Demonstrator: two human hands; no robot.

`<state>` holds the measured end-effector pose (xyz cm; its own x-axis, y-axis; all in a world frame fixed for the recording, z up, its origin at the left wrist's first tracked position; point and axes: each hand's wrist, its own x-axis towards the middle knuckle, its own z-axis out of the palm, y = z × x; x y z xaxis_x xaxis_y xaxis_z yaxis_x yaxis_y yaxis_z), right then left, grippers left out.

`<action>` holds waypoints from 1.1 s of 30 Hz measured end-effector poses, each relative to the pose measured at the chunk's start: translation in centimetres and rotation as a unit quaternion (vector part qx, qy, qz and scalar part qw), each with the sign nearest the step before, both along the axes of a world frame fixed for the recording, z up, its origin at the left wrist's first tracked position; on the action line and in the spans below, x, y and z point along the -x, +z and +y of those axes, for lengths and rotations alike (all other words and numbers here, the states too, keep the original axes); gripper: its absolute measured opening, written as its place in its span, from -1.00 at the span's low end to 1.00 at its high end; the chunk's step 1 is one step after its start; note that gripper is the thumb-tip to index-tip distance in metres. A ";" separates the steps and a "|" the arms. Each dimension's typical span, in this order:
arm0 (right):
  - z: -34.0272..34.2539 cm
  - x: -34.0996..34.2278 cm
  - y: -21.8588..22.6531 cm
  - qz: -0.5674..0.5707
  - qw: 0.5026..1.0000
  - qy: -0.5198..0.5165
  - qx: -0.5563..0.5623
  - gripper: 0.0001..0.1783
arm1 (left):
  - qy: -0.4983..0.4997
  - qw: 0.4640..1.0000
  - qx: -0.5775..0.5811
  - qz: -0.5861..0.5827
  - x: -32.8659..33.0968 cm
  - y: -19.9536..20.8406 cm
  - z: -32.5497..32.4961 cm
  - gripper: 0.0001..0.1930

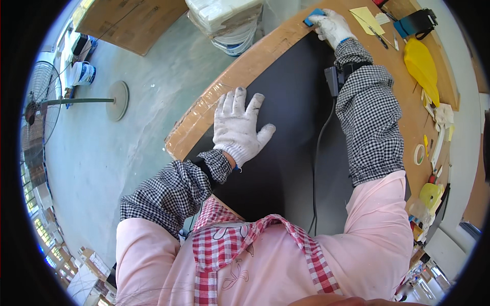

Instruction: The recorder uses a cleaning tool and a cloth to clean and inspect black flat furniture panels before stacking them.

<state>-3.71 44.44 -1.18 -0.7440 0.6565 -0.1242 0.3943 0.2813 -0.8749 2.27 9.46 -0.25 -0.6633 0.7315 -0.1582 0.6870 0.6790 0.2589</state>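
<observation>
A large dark panel (286, 107) lies in front of me on a brown work surface (270, 48) whose left edge is wrapped in shiny tape. My left hand (240, 122), in a soiled white knit glove, rests flat on the panel with its fingers spread. At the panel's far end, my right hand (333, 28) reaches out in a matching glove. Its fingers close round a small blue block (313, 17). Checked sleeve covers wrap both forearms. A small grey device (333, 81) with a black cable is strapped near my right wrist, and the cable runs down over the panel.
Along the right lie a yellow bag-like item (421, 69), a tape roll (419, 154), yellow paper (365, 20) and a black-and-blue item (414, 24). A standing fan (41, 104) is on the left floor. Wrapped white buckets (229, 25) and a cardboard sheet (127, 23) stand beyond.
</observation>
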 end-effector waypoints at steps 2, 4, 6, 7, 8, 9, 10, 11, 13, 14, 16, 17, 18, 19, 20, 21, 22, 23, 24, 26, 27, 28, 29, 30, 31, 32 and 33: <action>1.9 0.3 -0.4 0.027 0.997 0.004 0.068 -0.42 | -0.003 1.000 -0.009 0.003 0.0 -0.2 0.1 -0.25; 1.6 0.6 -0.3 -0.007 0.999 0.006 0.039 -0.39 | -0.003 1.000 -0.013 0.006 0.1 -0.2 -0.2 -0.25; 2.0 0.1 -0.4 -0.042 0.999 -0.001 0.004 -0.35 | -0.003 1.000 -0.010 -0.007 0.3 0.1 -0.2 -0.26; 2.5 -0.5 -0.7 -0.064 0.998 0.015 -0.004 -0.33 | -0.009 1.000 -0.013 -0.008 0.2 0.2 0.0 -0.26; 3.1 -1.1 -0.9 -0.086 0.996 0.030 -0.012 -0.32 | -0.010 1.000 -0.012 -0.008 0.1 0.2 0.3 -0.26; 3.1 -1.6 -0.8 -0.107 0.993 0.049 -0.017 -0.30 | -0.006 1.000 -0.009 -0.007 0.0 0.3 0.2 -0.26; 3.1 -2.6 -0.6 -0.108 0.993 0.047 -0.004 -0.33 | -0.009 1.000 -0.010 -0.006 0.0 0.4 0.3 -0.26; 3.2 -3.8 -0.3 -0.107 0.993 0.043 -0.005 -0.33 | -0.005 1.000 -0.004 0.003 0.0 0.3 0.3 -0.27; 3.1 -6.8 0.1 -0.126 0.992 0.017 0.023 -0.40 | -0.006 1.000 0.001 0.012 -0.2 0.3 0.2 -0.27; 3.4 -8.7 0.6 -0.123 0.991 0.029 0.048 -0.47 | -0.002 1.000 0.002 0.016 -0.3 0.3 0.2 -0.27; 3.9 -13.6 1.8 -0.158 0.987 0.013 0.022 -0.52 | -0.003 1.000 0.009 0.020 -0.5 0.8 0.6 -0.26; 4.0 -16.0 2.3 -0.193 0.981 0.008 -0.001 -0.56 | -0.012 1.000 0.007 0.021 -0.6 0.8 0.6 -0.26; 4.2 -18.7 2.8 -0.193 0.981 -0.003 -0.001 -0.56 | -0.003 0.999 0.005 0.031 -0.9 0.5 0.6 -0.25; 4.5 -21.5 3.1 -0.212 0.977 -0.013 0.014 -0.60 | 0.008 0.999 0.004 0.042 -1.1 0.3 0.6 -0.25; 4.7 -24.4 3.5 -0.230 0.972 -0.024 0.029 -0.64 | 0.011 0.999 0.005 0.044 -1.2 0.0 0.4 -0.25; 4.8 -27.4 3.9 -0.228 0.973 -0.034 0.029 -0.64 | 0.012 0.998 -0.005 0.062 -1.4 -0.1 0.1 -0.26; 5.1 -30.6 3.7 -0.239 0.969 -0.055 0.022 -0.66 | 0.012 0.998 0.000 0.064 -1.4 -0.3 0.2 -0.27; 5.4 -34.0 3.5 -0.250 0.965 -0.076 0.015 -0.68 | 0.013 0.998 0.005 0.066 -1.5 -0.6 0.3 -0.27; 5.9 -38.0 3.5 -0.261 0.958 -0.118 0.015 -0.68 | 0.009 0.997 0.003 0.074 -1.6 -0.9 0.4 -0.29; 5.4 -46.2 4.1 -0.264 0.940 -0.217 -0.022 -0.73 | 0.013 0.997 -0.011 0.079 -1.5 -1.3 0.3 -0.28; 5.7 -51.2 4.2 -0.206 0.935 -0.281 0.065 -0.76 | 0.009 0.996 -0.016 0.087 -1.6 -1.3 0.4 -0.29; 4.8 -54.7 4.0 -0.156 0.918 -0.357 0.081 -0.78 | 0.012 0.995 -0.012 0.098 -1.6 -1.3 0.2 -0.30; 3.4 -58.3 3.8 -0.105 0.892 -0.429 0.094 -0.80 | 0.014 0.994 -0.007 0.108 -1.6 -1.4 0.0 -0.30; 2.3 -62.1 3.8 -0.103 0.886 -0.442 0.095 -0.80 | 0.008 0.992 -0.005 0.127 -1.3 -1.6 -0.3 -0.31; 1.2 -66.3 3.7 -0.093 0.861 -0.485 0.125 -0.77 | 0.011 0.992 -0.007 0.128 -1.3 -1.7 -0.2 -0.31; 0.2 -70.2 3.4 -0.081 0.832 -0.527 0.153 -0.73 | 0.005 0.991 -0.008 0.130 -1.2 -2.1 0.2 -0.31; -0.8 -74.1 2.7 -0.078 0.822 -0.543 0.152 -0.73 | -0.002 0.991 -0.010 0.132 -1.0 -2.3 0.5 -0.31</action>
